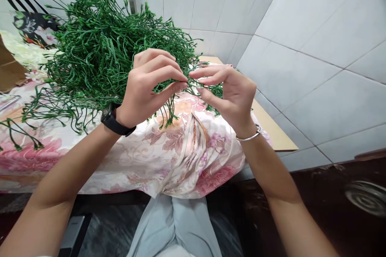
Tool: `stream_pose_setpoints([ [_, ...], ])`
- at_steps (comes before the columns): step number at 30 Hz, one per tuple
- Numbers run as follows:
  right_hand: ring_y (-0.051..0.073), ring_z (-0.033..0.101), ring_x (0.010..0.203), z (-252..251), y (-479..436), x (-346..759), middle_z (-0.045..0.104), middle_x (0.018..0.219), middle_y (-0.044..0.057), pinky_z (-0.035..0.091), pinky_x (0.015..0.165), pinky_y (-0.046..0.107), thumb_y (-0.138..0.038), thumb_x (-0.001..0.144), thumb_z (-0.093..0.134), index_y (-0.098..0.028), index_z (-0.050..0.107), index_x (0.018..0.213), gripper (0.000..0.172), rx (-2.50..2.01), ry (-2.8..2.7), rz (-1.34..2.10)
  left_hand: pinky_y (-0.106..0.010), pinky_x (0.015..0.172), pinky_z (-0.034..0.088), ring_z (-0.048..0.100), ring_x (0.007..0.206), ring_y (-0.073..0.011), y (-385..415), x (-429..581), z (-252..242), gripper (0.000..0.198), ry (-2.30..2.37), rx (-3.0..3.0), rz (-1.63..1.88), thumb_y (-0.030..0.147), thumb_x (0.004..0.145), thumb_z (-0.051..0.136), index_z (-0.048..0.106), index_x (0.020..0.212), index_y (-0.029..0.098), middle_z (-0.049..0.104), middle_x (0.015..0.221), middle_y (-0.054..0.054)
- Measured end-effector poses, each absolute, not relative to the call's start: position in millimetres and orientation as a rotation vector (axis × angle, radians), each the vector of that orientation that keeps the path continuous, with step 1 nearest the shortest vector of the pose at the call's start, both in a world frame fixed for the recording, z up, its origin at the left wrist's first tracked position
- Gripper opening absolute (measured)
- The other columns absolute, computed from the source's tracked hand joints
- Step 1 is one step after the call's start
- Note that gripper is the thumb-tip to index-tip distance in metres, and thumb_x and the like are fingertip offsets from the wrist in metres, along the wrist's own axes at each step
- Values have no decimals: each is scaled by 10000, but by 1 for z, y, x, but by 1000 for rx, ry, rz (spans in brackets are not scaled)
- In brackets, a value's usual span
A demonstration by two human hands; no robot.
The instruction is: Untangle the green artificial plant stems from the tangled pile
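My left hand (153, 82), with a black band on its wrist, pinches a thin green artificial stem at its fingertips. Opposite it, my right hand (227, 90), with a silver bangle, has thumb and fingers closed on the same stem (194, 84). The fingertips of both hands nearly meet above the cloth. Behind and left of them rises a big tangled heap of green plastic stems (99, 44) with small budded tips. A few stems (169, 112) hang down below my left hand, and more green shows behind my right fingers.
A flowered cloth (120, 164) covers the table, bunched near its front. Bare board (277, 132) shows at the right corner, beside a tiled wall (316, 56). White artificial flowers (24, 50), a cardboard piece (10, 68) and a floral black bag (36, 28) are at left.
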State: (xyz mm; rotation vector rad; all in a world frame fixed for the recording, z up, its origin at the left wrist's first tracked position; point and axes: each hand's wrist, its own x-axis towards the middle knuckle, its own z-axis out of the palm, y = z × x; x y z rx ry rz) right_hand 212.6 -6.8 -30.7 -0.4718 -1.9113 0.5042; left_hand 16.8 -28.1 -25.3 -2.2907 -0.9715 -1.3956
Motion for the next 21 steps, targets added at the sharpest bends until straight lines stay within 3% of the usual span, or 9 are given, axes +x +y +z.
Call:
stream_pose_setpoints([
  [10,147,577,873,-27,-3,211,578,864,0,503,821,331,-249,743,655,-248,564,813,115,-532,-1812,601,-427,919,439,582,953,-182,-30,18,-26,114,-1026,-2293,-1499,349,849,516,597,814,275,667,873,5],
  [21,111,577,780,-24,5,220,577,862,-4,503,749,285,-332,813,575,-237,587,872,113,-568,-1776,694,-293,748,499,613,797,-136,-23,12,-25,179,-1096,-2316,-1740,380,849,514,598,840,222,640,808,2],
])
